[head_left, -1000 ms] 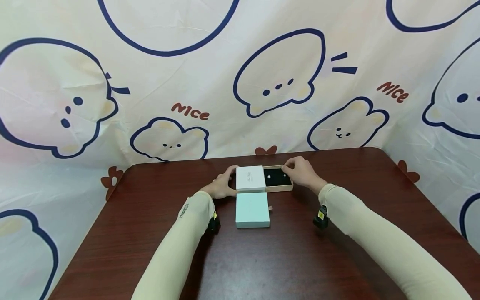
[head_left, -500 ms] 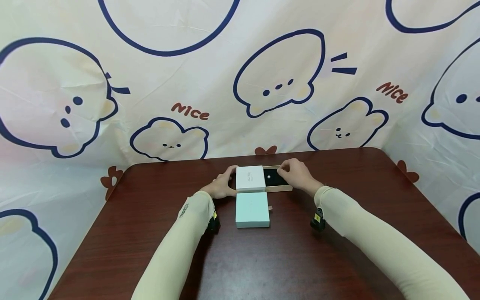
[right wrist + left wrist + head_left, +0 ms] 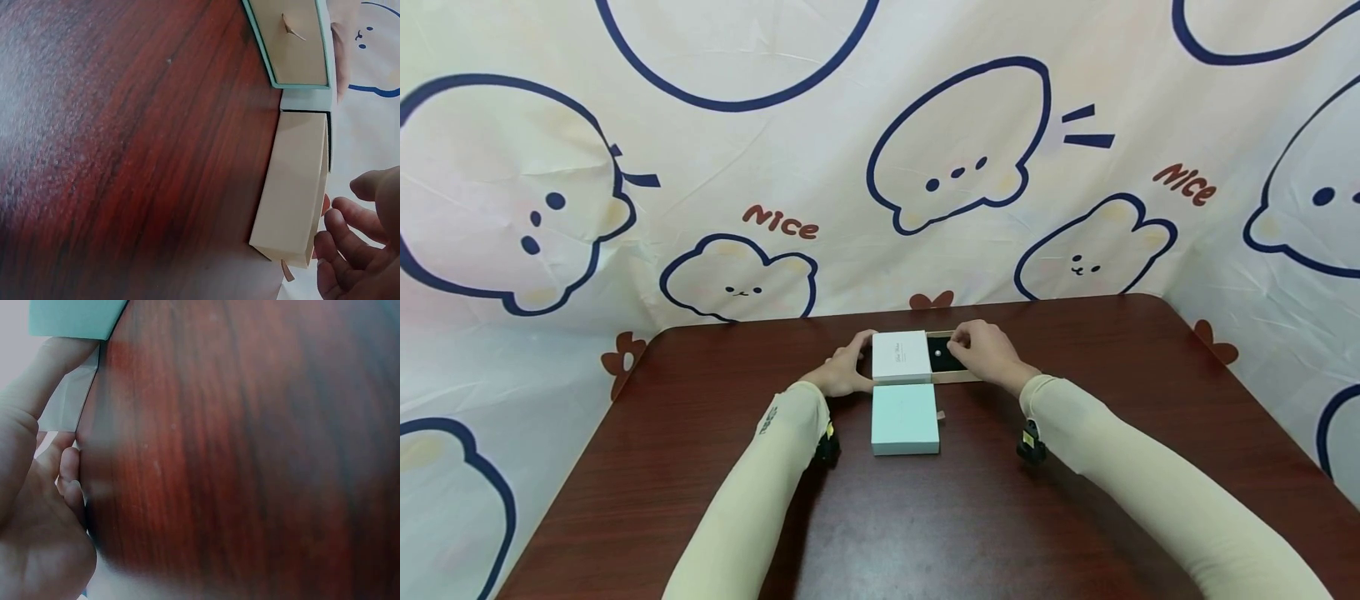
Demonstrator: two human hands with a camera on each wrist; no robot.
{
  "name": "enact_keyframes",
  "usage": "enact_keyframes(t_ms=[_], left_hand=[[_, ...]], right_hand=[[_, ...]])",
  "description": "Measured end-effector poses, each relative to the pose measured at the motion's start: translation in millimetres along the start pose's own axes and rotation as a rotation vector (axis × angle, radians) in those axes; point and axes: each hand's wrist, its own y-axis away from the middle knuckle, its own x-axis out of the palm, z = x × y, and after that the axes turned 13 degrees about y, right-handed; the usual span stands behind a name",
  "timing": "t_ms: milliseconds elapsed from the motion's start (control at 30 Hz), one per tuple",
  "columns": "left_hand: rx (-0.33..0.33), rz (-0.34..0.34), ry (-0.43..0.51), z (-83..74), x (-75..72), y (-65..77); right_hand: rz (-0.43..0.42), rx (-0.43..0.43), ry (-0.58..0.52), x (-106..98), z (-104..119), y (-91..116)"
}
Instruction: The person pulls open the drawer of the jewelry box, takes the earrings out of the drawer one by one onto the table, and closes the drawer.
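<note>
A white jewelry box (image 3: 901, 357) with small lettering lies on the table, its cream drawer (image 3: 957, 377) pulled out to the right. My left hand (image 3: 842, 371) grips the sleeve at its left end, thumb along the near side and fingers at the far side. Inside the drawer, a pearl stud (image 3: 937, 353) sits on the black insert (image 3: 942, 363). My right hand (image 3: 988, 352) is over the drawer's right part, fingers bent and fingertips just right of the pearl. In the right wrist view, thumb and fingers (image 3: 351, 240) stand apart with nothing seen between them; the insert is hidden there.
A closed mint-green box (image 3: 906, 420) with a ribbon tab (image 3: 941, 416) lies directly in front of the white one. The dark wooden table (image 3: 925, 525) has a patterned cloth (image 3: 850, 167) hanging behind it.
My right hand has moved left from the drawer's right end to over the insert, covering the right-hand pearl stud seen earlier. My left hand and both boxes stay put.
</note>
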Motion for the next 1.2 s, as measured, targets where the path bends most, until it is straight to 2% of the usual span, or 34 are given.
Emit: enact_keyframes(t_ms=[333, 667, 1200], left_hand=[[0.002, -0.004, -0.002, 0.7, -0.2, 0.8], [0.006, -0.024, -0.011, -5.0, 0.6, 4.5], [-0.005, -0.023, -0.02, -1.7, 1.2, 0.2]], right_hand=[[-0.003, -0.018, 0.026, 9, 6, -1], [0.023, 0.003, 0.077, 13, 8, -3], [0.021, -0.003, 0.132, 21, 8, -8]])
